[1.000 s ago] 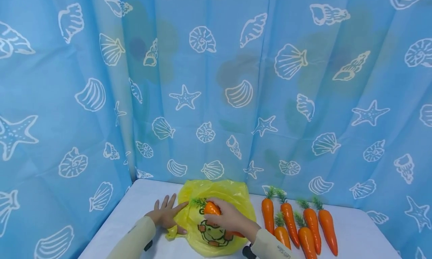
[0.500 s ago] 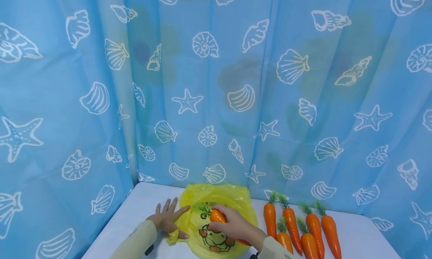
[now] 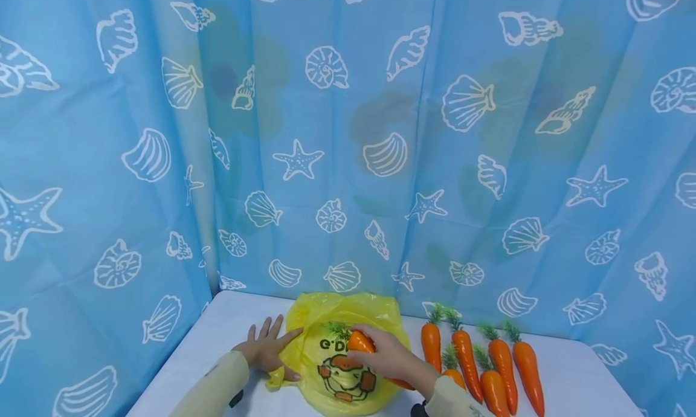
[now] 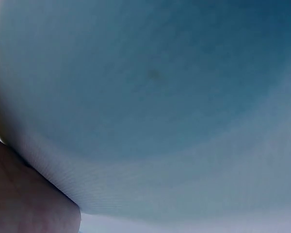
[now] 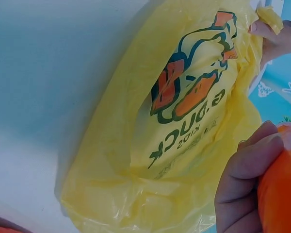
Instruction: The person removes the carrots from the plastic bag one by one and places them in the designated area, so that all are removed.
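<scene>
A yellow plastic bag (image 3: 348, 311) with a printed duck lies flat on the white table in the head view. My left hand (image 3: 265, 349) rests at its left edge with fingers spread; one finger overlaps the bag and the thumb lies by its crumpled handle. Over the bag's right part, my right hand (image 3: 388, 350) grips an orange carrot (image 3: 361, 342) with a green leafy top. The right wrist view shows my fingers curled round the carrot (image 5: 283, 189), beside the bag (image 5: 116, 160). Only a blurred bit of the left hand (image 4: 29, 194) shows in the left wrist view.
Several more carrots (image 3: 502, 359) lie at the right of the white table (image 3: 571, 368), leafy ends pointing away from me. A blue curtain (image 3: 348, 133) with white shell prints hangs behind the table and along its left side.
My right hand has moved to the right with the carrot, showing more of the bag's print. The left hand keeps its place at the bag's edge. The head view tilted slightly and came back.
</scene>
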The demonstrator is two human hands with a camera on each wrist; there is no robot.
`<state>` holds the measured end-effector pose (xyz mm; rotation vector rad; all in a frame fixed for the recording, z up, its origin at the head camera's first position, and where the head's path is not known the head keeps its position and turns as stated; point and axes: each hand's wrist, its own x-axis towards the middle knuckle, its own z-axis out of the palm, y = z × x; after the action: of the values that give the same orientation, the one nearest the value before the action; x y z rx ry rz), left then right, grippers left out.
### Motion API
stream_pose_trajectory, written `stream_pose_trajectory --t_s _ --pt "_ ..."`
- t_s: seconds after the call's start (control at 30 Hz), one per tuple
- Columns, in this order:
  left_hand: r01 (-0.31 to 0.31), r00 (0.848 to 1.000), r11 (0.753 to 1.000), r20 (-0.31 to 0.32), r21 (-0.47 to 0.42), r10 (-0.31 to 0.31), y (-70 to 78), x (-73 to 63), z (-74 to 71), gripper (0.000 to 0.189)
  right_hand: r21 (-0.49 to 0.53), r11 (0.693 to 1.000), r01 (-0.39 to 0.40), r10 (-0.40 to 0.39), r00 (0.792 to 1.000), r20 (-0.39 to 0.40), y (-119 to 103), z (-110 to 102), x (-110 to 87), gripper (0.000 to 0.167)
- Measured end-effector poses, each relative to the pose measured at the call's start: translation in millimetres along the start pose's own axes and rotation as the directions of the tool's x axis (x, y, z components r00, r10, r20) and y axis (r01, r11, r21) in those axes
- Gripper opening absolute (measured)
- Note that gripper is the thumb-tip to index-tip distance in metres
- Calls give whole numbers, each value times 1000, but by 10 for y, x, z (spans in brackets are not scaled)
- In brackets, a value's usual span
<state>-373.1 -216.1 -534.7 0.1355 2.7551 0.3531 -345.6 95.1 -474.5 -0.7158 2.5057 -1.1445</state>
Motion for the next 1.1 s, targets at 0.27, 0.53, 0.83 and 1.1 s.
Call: stream_pose_trajectory --t_s 0.27,0.53,0.83,1.1 --pt "1 1000 1000 -18 -25 -1 -33 57 31 115 -6 999 -34 34 999 -33 30 -79 -88 61" --pt "-2 1000 1000 -9 -26 1 5 33 -8 115 -6 1000 -21 21 997 -69 137 -233 -253 61" --pt "12 1000 1000 1 -1 -12 39 0 -19 117 -46 991 -126 115 973 -200 361 -504 -548 61" --pt "10 1000 1000 -18 -9 -10 -48 103 59 120 -44 944 -328 292 888 -355 748 -792 -900 64"
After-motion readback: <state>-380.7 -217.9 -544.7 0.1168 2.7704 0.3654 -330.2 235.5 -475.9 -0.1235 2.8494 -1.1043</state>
